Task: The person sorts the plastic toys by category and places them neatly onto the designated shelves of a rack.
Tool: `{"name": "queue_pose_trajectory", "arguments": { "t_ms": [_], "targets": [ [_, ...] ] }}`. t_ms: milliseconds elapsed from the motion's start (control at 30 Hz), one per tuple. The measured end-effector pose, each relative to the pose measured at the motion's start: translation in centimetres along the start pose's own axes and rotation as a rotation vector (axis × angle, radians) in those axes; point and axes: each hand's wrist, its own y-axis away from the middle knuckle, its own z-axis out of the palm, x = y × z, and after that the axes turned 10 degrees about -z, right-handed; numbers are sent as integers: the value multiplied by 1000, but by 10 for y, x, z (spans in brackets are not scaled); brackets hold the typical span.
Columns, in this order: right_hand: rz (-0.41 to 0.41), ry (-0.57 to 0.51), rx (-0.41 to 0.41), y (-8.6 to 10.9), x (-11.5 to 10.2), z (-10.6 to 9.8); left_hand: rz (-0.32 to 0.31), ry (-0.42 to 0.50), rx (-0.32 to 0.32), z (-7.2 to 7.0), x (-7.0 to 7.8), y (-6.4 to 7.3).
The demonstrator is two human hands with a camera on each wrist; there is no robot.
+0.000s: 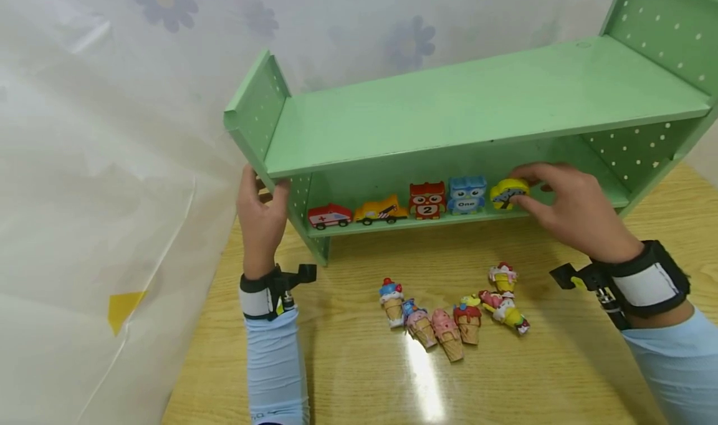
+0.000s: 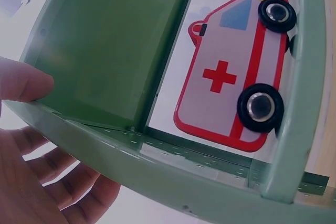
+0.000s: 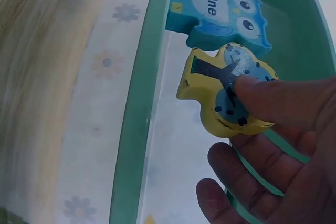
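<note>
From my distant seat I judge that the yellow tree piece (image 1: pixel 508 194) is light and stiff, probably of wood; its painted surface may slip a little, but I do not consider it fragile. The best hold, in my opinion, is across the two flat faces at the round crown, so that the trunk end is free. I have the right hand (image 1: pixel 574 207) pinching it there: thumb on the painted face, fingers behind, the lower ones loosely bent and apart. In the head view the piece lies at nine o'clock from this hand, in the green shelf (image 1: pixel 482 113); in the right wrist view the blue owl (image 3: pixel 223 17) is at its twelve o'clock. Whether its base touches the shelf, I cannot tell. The left hand (image 1: pixel 262 219) grips the shelf's nine o'clock end, thumb inside, fingers outside.
</note>
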Motion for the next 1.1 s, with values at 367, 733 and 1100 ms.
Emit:
{"name": "queue_pose_trajectory", "arguments": {
  "t_ms": [367, 733, 1100],
  "targets": [
    [32, -31, -42, -1, 5, 9, 0, -3, 2, -1, -2, 1],
    [32, -36, -42, 0, 5, 16, -8, -12, 2, -1, -2, 2],
    [2, -42, 13, 8, 7, 21, -9, 7, -1, 1, 0, 0]
  ]
}}
